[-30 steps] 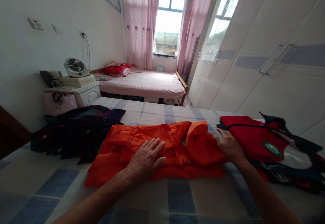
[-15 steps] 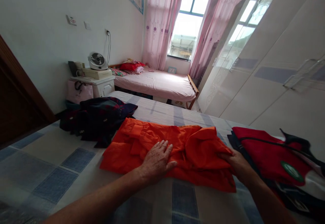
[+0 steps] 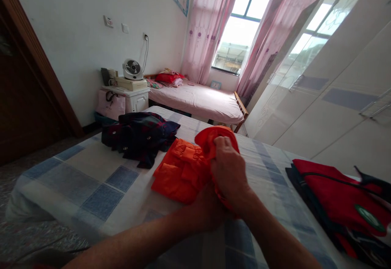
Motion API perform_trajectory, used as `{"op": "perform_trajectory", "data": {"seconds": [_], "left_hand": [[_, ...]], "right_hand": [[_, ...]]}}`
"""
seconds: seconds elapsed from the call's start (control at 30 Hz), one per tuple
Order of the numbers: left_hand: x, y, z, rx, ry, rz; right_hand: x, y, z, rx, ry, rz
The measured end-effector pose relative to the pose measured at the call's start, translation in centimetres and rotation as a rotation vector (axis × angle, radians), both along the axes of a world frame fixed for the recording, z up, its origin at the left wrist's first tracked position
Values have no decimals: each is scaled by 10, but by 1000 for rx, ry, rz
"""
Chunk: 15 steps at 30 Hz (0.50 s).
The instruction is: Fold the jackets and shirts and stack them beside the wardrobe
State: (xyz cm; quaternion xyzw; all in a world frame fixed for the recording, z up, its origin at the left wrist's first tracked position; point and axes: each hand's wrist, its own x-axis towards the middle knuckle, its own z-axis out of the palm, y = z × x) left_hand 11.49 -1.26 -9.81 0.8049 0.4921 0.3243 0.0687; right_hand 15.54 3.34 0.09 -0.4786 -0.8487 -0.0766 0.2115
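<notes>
An orange garment point(image 3: 180, 171) with a gathered, cuff-like band lies partly folded on the bed in front of me. My right hand point(image 3: 230, 167) is closed on its right part, lifted and bent over toward the left. Low beside it, my left hand point(image 3: 209, 208) is at the fold of the cloth, partly covered by my right hand and in shadow. Its fingers are hidden. Just behind and left of the orange cloth, a crumpled dark plaid garment point(image 3: 137, 134) with shiny buttons lies on the bed.
Blue and white checked cloth covers the bed point(image 3: 70, 179). A stack with a red garment point(image 3: 330, 195) on top lies at the right. Beyond stand a white cabinet point(image 3: 139, 102) with a fan point(image 3: 133, 69), a pink bed point(image 3: 198, 98) and a tall wardrobe point(image 3: 320, 114).
My right hand has carried the right side of the orange garment up and over to the left. The left hand has shifted from flat on top down to the fold. The view has turned slightly left.
</notes>
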Motion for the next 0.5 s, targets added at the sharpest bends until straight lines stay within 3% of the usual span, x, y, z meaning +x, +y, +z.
{"op": "perform_trajectory", "data": {"seconds": [0.1,0.17,0.23,0.3,0.4,0.5], "left_hand": [[-25,-39,3,-226,-207,-38],[-44,-66,-7,-378,-451,-29],[-60,-90,-26,-480,-757,90],[-72,-107,-44,-575,-1106,281],[-78,-120,-49,-647,-1500,497],[-75,-115,-25,-660,-1677,484]], "right_hand": [[-58,0,-30,-121,-5,168],[-84,1,-50,-309,0,352],[-95,1,-62,-507,-27,596],[-91,4,-61,-579,11,763],[-62,26,-36,-421,302,710],[-17,71,-15,-283,523,433]]}}
